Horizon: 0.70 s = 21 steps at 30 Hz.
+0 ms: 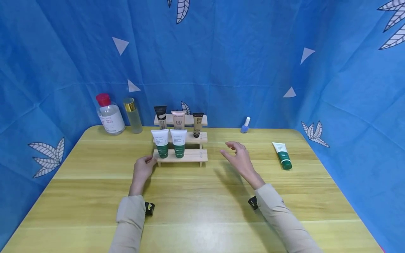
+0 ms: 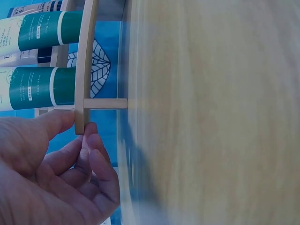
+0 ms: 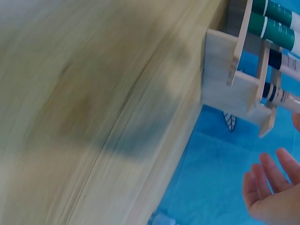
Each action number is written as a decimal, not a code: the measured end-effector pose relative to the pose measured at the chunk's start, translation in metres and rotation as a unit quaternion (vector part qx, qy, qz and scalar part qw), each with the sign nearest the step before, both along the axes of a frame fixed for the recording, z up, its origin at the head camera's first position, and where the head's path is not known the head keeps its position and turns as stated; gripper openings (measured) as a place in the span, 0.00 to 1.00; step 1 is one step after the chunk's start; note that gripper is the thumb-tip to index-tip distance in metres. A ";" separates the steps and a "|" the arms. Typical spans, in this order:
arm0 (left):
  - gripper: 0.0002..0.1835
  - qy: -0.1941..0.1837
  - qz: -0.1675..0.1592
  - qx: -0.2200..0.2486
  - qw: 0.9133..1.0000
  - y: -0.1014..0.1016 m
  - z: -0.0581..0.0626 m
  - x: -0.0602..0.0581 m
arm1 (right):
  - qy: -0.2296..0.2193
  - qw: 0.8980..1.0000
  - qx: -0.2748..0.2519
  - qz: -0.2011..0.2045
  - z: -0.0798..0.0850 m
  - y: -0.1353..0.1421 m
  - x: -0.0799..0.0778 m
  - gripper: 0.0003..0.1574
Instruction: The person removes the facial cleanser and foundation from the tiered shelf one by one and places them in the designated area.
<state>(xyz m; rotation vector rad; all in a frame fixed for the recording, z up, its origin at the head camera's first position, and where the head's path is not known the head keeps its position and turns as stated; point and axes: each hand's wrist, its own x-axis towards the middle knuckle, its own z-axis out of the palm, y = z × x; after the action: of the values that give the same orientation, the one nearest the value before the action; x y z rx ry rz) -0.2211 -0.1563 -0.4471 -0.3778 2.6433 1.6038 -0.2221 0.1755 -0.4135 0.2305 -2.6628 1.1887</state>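
Note:
My left hand (image 1: 143, 170) pinches the left end of the lowest step of a small wooden tiered shelf (image 1: 190, 156), thumb above and fingers beneath in the left wrist view. Two white-and-green tubes (image 1: 162, 149) stand on that step. On the steps behind are a black tube (image 1: 161, 117), a pink BB cream tube (image 1: 178, 120) and a gold tube (image 1: 197, 125) with a dark cap. Right of the shelf, my right hand (image 1: 241, 161) is held over the table with fingers spread, holding nothing. A third white-and-green tube (image 1: 283, 156) lies on the table farther right.
A clear bottle (image 1: 113, 119) with a red cap and a gold-capped bottle (image 1: 134, 117) stand at the back left. A blue nail polish bottle (image 1: 245, 126) with a white cap stands near the back edge. Blue cloth (image 1: 253, 63) hangs behind the wooden table (image 1: 196, 203).

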 end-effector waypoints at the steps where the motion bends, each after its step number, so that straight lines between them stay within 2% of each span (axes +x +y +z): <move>1: 0.22 -0.001 0.000 0.000 1.000 0.000 0.000 0.000 | -0.002 1.000 -0.001 0.003 0.000 -0.003 0.000 0.28; 13: 0.24 0.003 0.000 0.000 1.000 -0.003 0.000 0.003 | -0.012 0.999 -0.015 0.036 -0.001 -0.046 -0.005 0.28; 21: 0.24 0.008 -0.007 -0.005 1.000 -0.001 0.002 0.004 | -0.017 0.997 -0.001 0.069 -0.002 -0.074 -0.010 0.29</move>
<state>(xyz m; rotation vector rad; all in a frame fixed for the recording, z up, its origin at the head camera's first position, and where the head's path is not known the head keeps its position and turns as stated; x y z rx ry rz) -0.2170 -0.1570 -0.4454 -0.3478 2.6604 1.5962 -0.2326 0.1010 -0.4158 0.4029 -2.7124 1.2463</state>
